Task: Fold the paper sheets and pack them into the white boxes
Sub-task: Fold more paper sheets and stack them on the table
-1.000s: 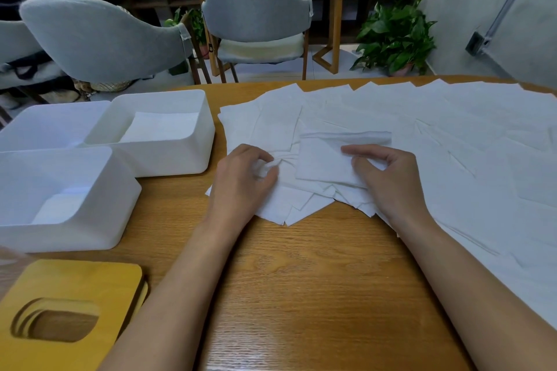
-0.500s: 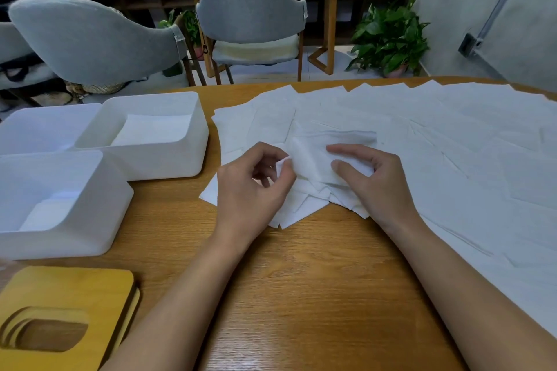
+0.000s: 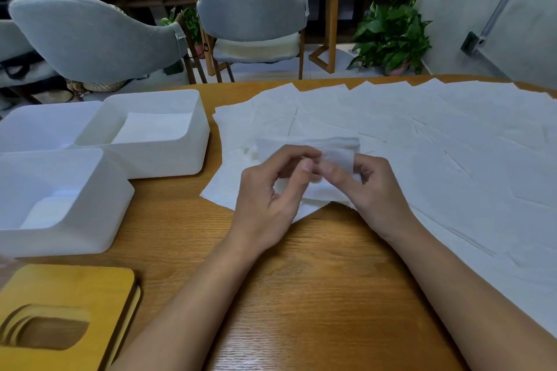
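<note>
- Paper sheet (image 3: 337, 156), partly folded, is held just above the loose sheets (image 3: 437, 141), pinched near its middle between thumb and fingertips of both the left hand (image 3: 271, 199) and the right hand (image 3: 373, 190)
- Its long axis runs left to right across the table (image 3: 301, 280)
- Far white box (image 3: 168, 166) and near white box (image 3: 75, 235) each hold a low folded stack (hardly filled); most sheets lie unfolded, so the task looks early

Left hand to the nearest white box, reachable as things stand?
Probably yes: only bare tabletop lies between the left hand and the nearest white box, whose top is open. The hand does pinch the folded sheet, shared with the right hand.
</note>
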{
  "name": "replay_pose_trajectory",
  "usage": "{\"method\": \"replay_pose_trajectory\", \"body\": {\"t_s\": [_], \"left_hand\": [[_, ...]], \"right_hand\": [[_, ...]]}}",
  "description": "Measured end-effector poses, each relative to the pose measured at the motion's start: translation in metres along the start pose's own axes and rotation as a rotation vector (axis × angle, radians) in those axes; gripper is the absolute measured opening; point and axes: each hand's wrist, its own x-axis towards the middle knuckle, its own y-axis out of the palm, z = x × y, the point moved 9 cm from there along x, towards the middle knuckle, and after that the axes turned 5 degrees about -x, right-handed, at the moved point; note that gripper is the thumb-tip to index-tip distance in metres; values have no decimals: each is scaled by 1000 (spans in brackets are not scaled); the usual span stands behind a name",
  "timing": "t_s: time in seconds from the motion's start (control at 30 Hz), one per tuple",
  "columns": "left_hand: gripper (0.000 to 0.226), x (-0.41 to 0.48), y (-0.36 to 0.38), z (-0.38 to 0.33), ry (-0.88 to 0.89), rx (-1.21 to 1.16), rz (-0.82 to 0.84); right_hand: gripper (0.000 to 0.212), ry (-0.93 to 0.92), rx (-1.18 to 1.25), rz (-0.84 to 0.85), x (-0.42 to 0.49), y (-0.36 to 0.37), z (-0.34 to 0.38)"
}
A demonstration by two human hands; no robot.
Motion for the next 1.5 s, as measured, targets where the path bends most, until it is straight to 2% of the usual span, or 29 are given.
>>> {"method": "replay_pose_trajectory", "body": {"t_s": [0.07, 0.13, 0.23, 0.33, 0.47, 0.6, 0.83, 1.03, 1.2, 1.27, 1.37, 1.43, 1.5], "left_hand": [[18, 1, -8, 0, 18, 56, -65], [14, 4, -23, -3, 76, 211, -174], [24, 10, -32, 5, 46, 330, -166], [22, 13, -36, 23, -131, 195, -125], [13, 11, -32, 42, -366, -128, -136], [22, 6, -17, 52, -462, -212, -27], [36, 3, -11, 50, -434, -136, -49], [32, -3, 0, 50, -425, -153, -75], [44, -4, 1, 46, -346, -74, -86], [47, -2, -6, 44, -312, -43, -123], [50, 0, -13, 44, -271, 4, -132], [50, 1, -11, 48, -276, 15, -80], [44, 4, -13, 51, -254, 77, -54]], "right_hand": [[10, 68, -3, -98, 2, -8, -9], [10, 133, 9, -125, 4, -13, -18], [10, 193, 68, -105, 4, -15, -25], [12, 205, 96, -84, 4, -13, -25], [14, 200, 102, -83, 4, -12, -24], [16, 190, 97, -100, 6, -13, -25], [42, 123, 51, -122, 8, -15, -21], [47, 124, -8, -243, 6, -25, -22], [63, 44, -71, -140, 7, -18, -11], [56, 7, -63, -44, 8, -14, -4], [25, 22, -106, 85, 7, -5, -4], [25, 55, -157, 75, 6, -4, -9], [30, 83, -190, -22, 8, -13, -14]]}}
